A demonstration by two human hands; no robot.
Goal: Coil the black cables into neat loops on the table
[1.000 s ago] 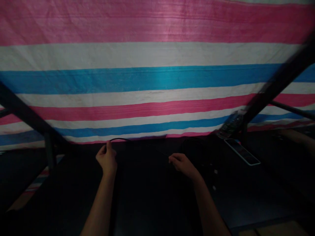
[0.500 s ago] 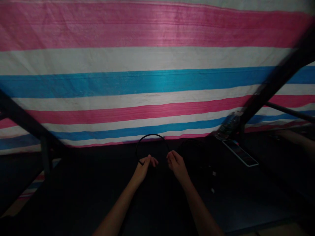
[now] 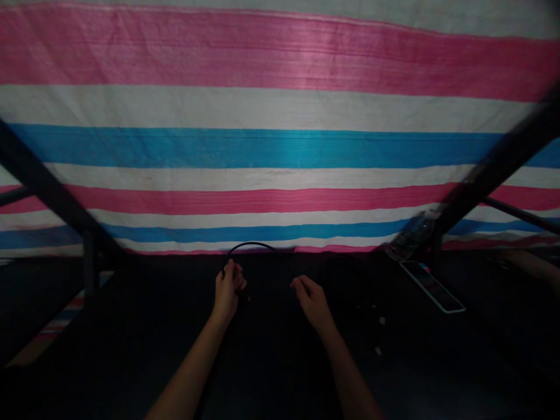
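Note:
A thin black cable arches between my two hands, above the far part of a dark table. My left hand is closed around one side of it, fingers curled. My right hand pinches the other side between thumb and fingers. Below my left fingers a small end piece shows, too dark to make out. Just right of my right hand lies a coil of black cable, barely visible against the table, with small light-coloured connectors near it.
A phone with a light edge lies at the right, in front of a clear plastic bottle. Dark metal posts slant up on both sides. A striped sheet hangs behind the table. Another person's arm reaches in at far right.
My left hand has moved left and its fingers have closed around the cable. The cable's loop has widened into a flatter arch. The view has tilted slightly.

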